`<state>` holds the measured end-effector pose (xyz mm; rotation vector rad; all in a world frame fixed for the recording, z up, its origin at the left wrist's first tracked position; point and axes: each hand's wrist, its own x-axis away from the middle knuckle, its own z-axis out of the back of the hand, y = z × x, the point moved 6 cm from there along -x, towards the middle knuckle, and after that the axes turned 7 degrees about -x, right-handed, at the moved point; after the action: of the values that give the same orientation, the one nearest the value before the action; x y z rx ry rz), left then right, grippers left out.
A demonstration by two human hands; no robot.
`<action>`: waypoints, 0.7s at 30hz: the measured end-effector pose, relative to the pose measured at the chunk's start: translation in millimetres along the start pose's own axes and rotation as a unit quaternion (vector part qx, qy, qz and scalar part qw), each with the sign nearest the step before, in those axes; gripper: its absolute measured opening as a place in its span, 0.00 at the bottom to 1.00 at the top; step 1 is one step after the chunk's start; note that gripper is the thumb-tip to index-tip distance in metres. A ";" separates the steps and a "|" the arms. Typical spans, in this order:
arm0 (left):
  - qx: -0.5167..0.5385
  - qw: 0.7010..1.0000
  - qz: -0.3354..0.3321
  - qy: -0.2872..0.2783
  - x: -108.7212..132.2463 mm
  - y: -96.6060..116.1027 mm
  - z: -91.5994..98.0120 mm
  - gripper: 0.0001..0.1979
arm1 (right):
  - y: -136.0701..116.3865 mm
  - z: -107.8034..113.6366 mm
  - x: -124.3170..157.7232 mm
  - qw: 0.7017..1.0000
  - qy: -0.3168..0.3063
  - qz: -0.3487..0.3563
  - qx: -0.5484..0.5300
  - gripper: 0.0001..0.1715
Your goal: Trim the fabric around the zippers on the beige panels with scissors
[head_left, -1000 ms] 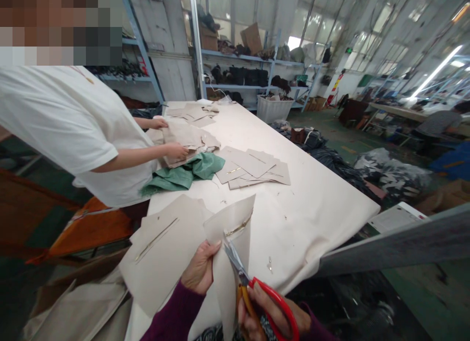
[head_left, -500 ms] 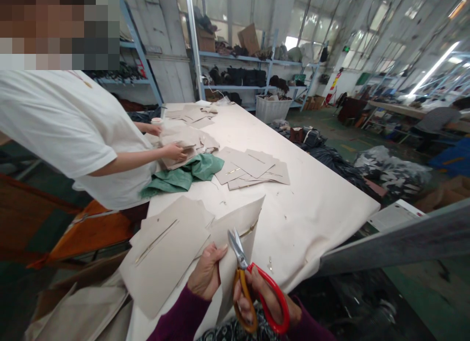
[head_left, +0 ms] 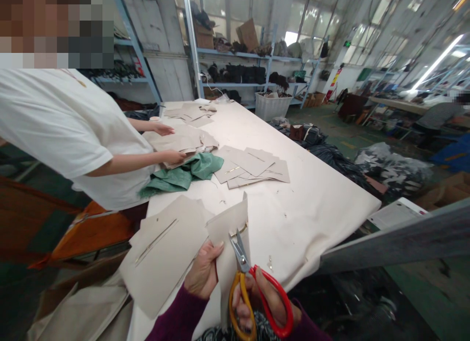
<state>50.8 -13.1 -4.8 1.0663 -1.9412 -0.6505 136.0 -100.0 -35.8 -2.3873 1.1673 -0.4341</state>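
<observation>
The left grip pinches one beige panel while the right grip clasps one pair of scissors.

scissor blades: nearer zip; held panel: swung left; co-worker's far-hand fingers: straightened

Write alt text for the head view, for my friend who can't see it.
The wearer's right hand holds red-and-yellow-handled scissors, tips by a gold strip on a beige panel gripped by the left hand. More beige panels lie on a white table. At left, a person in a white top reaches over another beige stack, beside green cloth.
</observation>
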 end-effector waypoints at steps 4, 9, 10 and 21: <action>0.003 1.000 -0.003 -0.007 1.0 -1.3 -2.0 0.32 | -8.9 -4.9 -0.3 0.998 0.030 0.029 0.039 0.35; 0.001 1.000 -0.005 -0.028 1.9 -4.1 -6.5 0.28 | -19.8 -4.2 4.2 0.984 0.077 0.056 0.153 0.29; -0.001 1.000 -0.005 -0.030 1.7 -5.1 -6.7 0.27 | -22.1 -3.2 5.0 0.976 0.087 0.056 0.190 0.29; -0.035 0.999 -0.003 -0.032 3.2 -8.9 -7.5 0.25 | -42.0 -5.8 9.6 0.872 0.156 0.041 0.463 0.29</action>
<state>60.1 -20.8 -6.0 1.0205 -1.9550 -0.7591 166.8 -86.3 -8.3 -1.4495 0.8724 -1.0909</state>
